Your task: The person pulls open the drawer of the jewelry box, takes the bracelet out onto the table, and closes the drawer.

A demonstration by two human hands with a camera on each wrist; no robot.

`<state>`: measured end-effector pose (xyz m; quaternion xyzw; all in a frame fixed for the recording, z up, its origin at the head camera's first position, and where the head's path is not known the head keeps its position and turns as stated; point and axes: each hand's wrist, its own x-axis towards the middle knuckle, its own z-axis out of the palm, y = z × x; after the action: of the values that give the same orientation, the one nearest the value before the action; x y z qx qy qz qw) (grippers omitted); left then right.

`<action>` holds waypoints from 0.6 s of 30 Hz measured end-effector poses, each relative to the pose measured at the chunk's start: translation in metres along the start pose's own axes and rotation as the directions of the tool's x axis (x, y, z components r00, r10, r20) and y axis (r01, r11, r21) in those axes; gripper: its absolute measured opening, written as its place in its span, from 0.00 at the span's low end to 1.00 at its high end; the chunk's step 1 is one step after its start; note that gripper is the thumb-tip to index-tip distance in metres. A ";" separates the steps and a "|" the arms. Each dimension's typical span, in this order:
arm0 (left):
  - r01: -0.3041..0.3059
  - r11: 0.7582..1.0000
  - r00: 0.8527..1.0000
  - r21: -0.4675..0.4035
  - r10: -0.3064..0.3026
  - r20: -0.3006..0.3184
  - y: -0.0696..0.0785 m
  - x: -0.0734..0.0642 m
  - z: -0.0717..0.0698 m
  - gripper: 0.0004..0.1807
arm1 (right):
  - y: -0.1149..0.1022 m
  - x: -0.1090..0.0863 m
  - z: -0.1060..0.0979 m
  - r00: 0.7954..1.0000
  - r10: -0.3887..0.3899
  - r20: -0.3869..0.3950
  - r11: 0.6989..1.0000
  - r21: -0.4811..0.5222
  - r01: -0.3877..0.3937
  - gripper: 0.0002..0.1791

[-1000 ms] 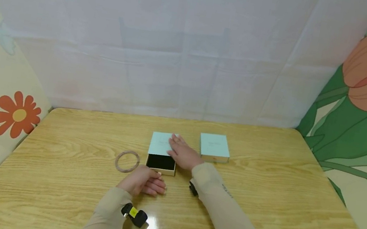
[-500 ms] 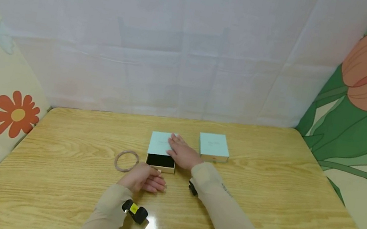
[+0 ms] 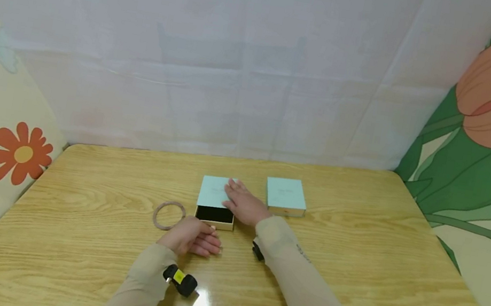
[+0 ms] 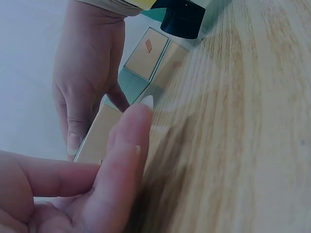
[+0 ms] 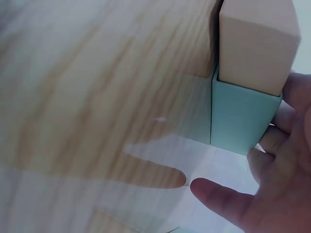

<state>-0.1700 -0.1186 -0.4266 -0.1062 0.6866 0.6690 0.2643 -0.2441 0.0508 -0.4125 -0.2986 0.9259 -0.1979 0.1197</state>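
Observation:
A light blue box sleeve [image 3: 211,192] lies mid-table, with its cream, black-lined drawer [image 3: 214,215] slid partly out toward me. My right hand [image 3: 247,207] rests on the right part of the sleeve's top, fingers stretched across it; in the right wrist view the thumb stands off beside the box. At the drawer's front is my left hand [image 3: 191,236], palm turned inward, thumb tip close to the front panel and fingers extended to the right. The left fingers [image 4: 124,160] hide the contact with the panel. Left of the box lies a thin purplish-brown bangle [image 3: 155,212].
A second light blue box [image 3: 286,194], closed, stands to the right, just beyond my right hand. The wooden table [image 3: 345,256] ends at a white curtain [image 3: 260,96] behind. Black wrist cameras [image 3: 180,280] sit on both sleeves.
My left hand has moved slightly away from me, and the drawer has slid a little way into the sleeve. The right hand stays on the sleeve; the bangle and second box have not moved.

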 end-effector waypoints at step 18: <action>0.013 1.000 1.000 0.005 -0.013 -0.023 0.002 0.004 0.001 0.12 | 0.001 0.001 0.000 1.000 0.011 0.010 1.000 0.010 -0.011 0.30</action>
<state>-0.1736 -0.1169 -0.4270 -0.1177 0.6905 0.6642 0.2610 -0.2453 0.0511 -0.4132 -0.2937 0.9261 -0.2002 0.1268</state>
